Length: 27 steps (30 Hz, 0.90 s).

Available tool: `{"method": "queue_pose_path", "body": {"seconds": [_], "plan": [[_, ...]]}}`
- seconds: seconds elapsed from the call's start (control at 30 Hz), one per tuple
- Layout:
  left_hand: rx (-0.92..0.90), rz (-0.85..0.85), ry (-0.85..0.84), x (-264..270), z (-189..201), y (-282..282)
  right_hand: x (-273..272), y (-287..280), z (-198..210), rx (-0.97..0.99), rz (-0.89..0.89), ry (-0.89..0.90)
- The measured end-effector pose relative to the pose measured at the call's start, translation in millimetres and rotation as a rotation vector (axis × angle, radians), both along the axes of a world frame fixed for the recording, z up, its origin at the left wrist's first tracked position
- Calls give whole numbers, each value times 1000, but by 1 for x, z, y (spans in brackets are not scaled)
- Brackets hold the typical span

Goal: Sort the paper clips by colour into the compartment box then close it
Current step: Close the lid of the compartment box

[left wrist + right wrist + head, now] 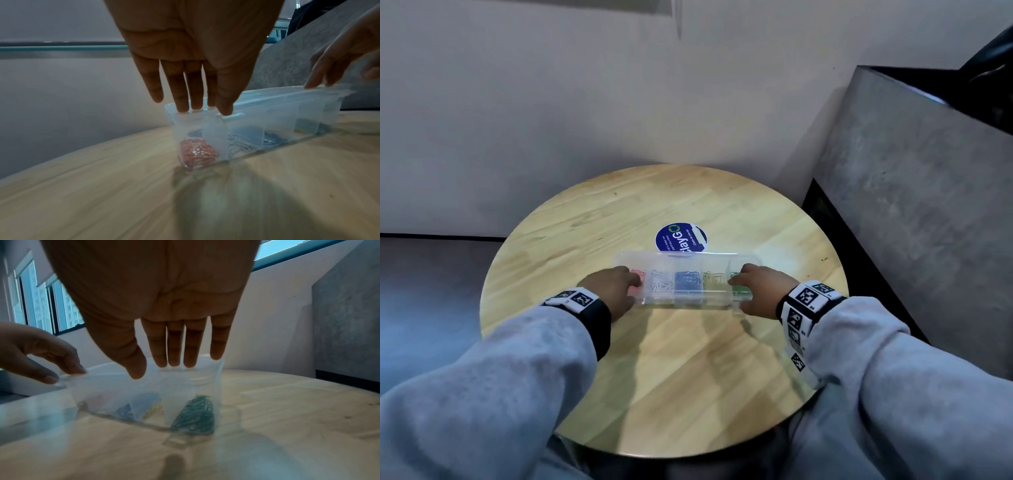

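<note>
A clear plastic compartment box (688,298) lies across the round wooden table (654,377). Its compartments hold red (197,152), white (661,281), blue (689,280), yellow (715,278) and green paper clips (195,415), one colour each. The clear lid (287,94) is down over the box. My left hand (616,287) rests its straight fingertips (183,107) on the lid at the red end. My right hand (756,291) presses straight fingertips (174,360) on the lid over the green end. Whether the front latch is clicked in I cannot tell.
A round blue sticker (681,238) sits on the table just behind the box. A grey concrete block (914,192) rises at the right of the table, and a pale wall (585,102) stands behind it. Windows (41,305) show in the right wrist view.
</note>
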State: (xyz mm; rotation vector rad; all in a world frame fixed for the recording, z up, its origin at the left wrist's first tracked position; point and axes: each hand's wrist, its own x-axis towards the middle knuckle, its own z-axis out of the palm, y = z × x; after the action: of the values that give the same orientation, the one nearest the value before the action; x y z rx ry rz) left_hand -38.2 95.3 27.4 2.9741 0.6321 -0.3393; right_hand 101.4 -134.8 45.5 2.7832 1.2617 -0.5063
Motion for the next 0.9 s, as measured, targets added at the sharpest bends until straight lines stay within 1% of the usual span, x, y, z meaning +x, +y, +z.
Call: {"method": "queue_pose_path", "body": {"seconds": [0.1,0.27,0.37,0.47,0.6,0.7,0.77,0.83,0.9], "plan": [[1,2,17,5,1,0,3,0,-1,7,-25,-17],[-45,29,-11,9,0,1,4,1,-8,67,-94,87],[-99,56,-15,11,2,3,9,-2,-8,105,-151,114],[-109,60,-34,10,5,6,13,-7,-4,96,-181,136],[-152,97,-61,0,6,16,12,-10,-6,115,-151,150],[-164,125,14,-5,10,18,12,-12,-7,166,-138,154],[-142,104,88,-7,13,18,10,-11,-7,172,-104,112],[-114,70,111,-8,14,20,9,-9,-8,172,-71,83],[-87,31,105,-8,14,22,5,-7,-9,120,-42,145]]}}
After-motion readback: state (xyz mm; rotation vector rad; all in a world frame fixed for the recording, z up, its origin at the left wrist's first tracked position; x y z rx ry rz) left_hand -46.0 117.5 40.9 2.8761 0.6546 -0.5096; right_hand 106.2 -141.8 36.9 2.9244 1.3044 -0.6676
